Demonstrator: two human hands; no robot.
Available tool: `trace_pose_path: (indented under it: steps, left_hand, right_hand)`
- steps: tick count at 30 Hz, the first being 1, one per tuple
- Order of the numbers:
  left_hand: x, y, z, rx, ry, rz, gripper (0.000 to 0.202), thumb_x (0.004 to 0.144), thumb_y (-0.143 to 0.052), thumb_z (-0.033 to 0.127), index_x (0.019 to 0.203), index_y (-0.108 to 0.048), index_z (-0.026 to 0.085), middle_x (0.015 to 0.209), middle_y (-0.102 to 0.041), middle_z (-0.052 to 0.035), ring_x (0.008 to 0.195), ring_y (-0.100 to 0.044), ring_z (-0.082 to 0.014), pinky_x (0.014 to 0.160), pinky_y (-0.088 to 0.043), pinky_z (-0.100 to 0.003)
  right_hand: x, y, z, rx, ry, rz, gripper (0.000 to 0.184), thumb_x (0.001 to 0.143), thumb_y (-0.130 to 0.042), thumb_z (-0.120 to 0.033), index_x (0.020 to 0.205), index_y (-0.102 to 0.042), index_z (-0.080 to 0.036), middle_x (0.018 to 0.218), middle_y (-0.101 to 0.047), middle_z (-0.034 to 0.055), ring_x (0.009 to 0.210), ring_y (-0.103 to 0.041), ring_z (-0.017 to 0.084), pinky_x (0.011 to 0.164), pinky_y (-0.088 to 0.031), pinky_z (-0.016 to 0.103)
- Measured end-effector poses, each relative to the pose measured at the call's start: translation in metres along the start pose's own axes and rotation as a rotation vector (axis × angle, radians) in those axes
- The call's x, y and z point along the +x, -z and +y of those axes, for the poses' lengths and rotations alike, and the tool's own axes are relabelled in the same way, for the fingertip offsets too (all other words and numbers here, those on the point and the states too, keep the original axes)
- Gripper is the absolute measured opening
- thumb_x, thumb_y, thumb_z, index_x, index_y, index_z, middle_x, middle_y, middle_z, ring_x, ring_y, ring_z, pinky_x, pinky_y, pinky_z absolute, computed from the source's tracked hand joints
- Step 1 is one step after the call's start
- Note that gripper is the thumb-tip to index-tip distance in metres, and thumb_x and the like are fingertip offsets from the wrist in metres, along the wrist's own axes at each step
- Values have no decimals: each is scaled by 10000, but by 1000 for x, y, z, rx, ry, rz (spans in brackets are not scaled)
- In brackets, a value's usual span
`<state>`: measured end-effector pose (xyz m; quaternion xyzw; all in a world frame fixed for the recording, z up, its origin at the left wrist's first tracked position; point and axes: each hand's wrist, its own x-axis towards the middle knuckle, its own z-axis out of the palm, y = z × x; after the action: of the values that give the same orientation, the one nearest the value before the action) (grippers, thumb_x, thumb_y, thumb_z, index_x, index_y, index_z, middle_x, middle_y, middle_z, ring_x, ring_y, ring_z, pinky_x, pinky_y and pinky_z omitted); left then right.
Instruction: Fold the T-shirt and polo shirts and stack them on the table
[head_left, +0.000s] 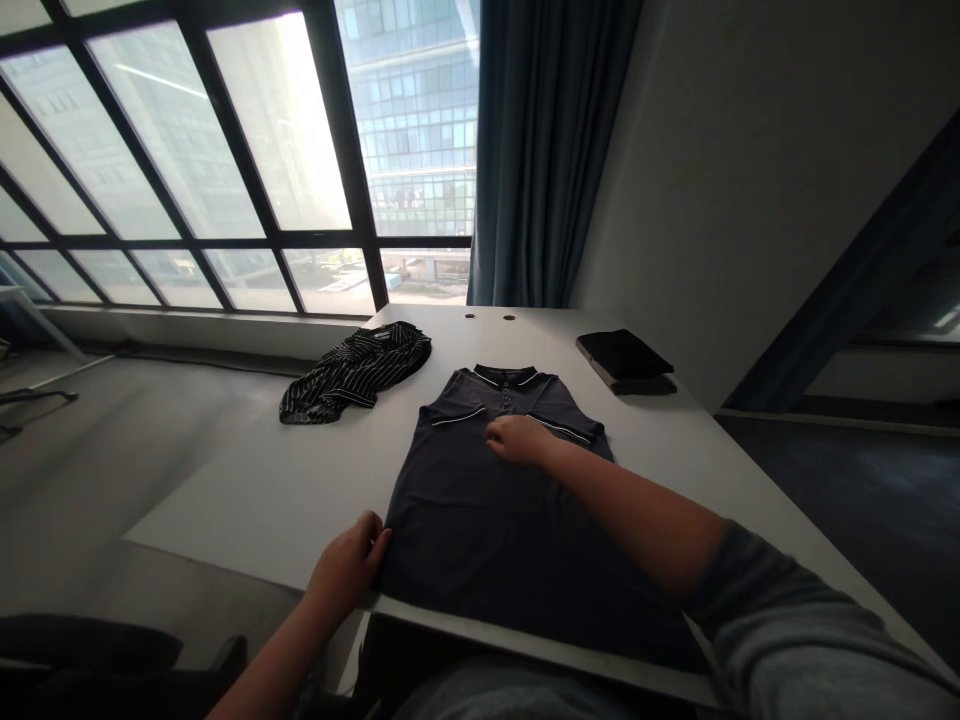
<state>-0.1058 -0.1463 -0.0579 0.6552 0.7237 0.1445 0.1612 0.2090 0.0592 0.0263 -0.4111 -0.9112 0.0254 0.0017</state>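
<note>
A dark grey polo shirt (487, 520) lies spread on the white table, its black collar with white trim pointing away from me. Both short sleeves are laid inward across the chest, their white-striped cuffs showing. My left hand (349, 560) is at the shirt's lower left side, thumb and fingers closed on the fabric edge. Over the middle of the chest, between the two cuffs, is my right hand (517, 440) with its fingers curled in. Whether those fingers pinch any fabric is hidden. My right forearm crosses above the shirt's right side.
A crumpled black garment with white stripes (360, 370) lies at the table's back left. Folded dark clothes (626, 362) are stacked at the back right. Two round holes pierce the far end of the white table (247, 500). Windows and a blue curtain (551, 150) stand behind.
</note>
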Motion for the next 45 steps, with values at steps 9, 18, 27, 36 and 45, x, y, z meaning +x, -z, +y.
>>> trace_pose_path:
  steps: [9, 18, 27, 36, 45]
  left_hand:
    - [-15, 22, 12, -65, 216, -138, 266, 938, -640, 278, 1190, -569, 229, 959, -752, -15, 868, -703, -184, 739, -428, -270]
    - [-25, 36, 9, -68, 192, -201, 103, 929, -627, 267, 843, -620, 212, 856, -730, -5, 808, -656, -164, 687, -380, -256]
    - [-33, 57, 37, -83, 122, -143, 51, 925, -578, 251, 884, -602, 233, 862, -729, 7, 792, -667, -165, 701, -402, -273]
    - [-39, 69, 82, -93, 7, -119, 47, 909, -584, 284, 908, -607, 243, 850, -727, 14, 752, -644, -159, 696, -402, -292]
    - [-31, 47, 130, -3, -178, -196, 106, 872, -610, 279, 957, -670, 259, 937, -755, -17, 885, -681, -211, 761, -438, -320]
  right_hand:
    - [181, -31, -50, -85, 12, -61, 553, 977, -584, -166, 1524, -540, -230, 1539, -516, 222, 1224, -685, 292, 959, -566, 368]
    - [216, -42, -49, -185, 191, -140, 326, 980, -552, -98, 1258, -714, -145, 1335, -668, 223, 1182, -703, 330, 932, -587, 445]
    - [192, -11, -13, -218, 245, -16, 305, 993, -491, -80, 1209, -700, -136, 1255, -699, 191, 1144, -694, 273, 952, -552, 363]
    - [151, 10, 32, -208, 194, 51, 305, 999, -474, -48, 1203, -687, -124, 1259, -686, 180, 1102, -690, 254, 962, -514, 337]
    - [115, -8, 67, -151, 126, 75, 306, 1030, -450, -87, 1204, -699, -133, 1238, -687, 162, 1106, -695, 240, 957, -510, 317]
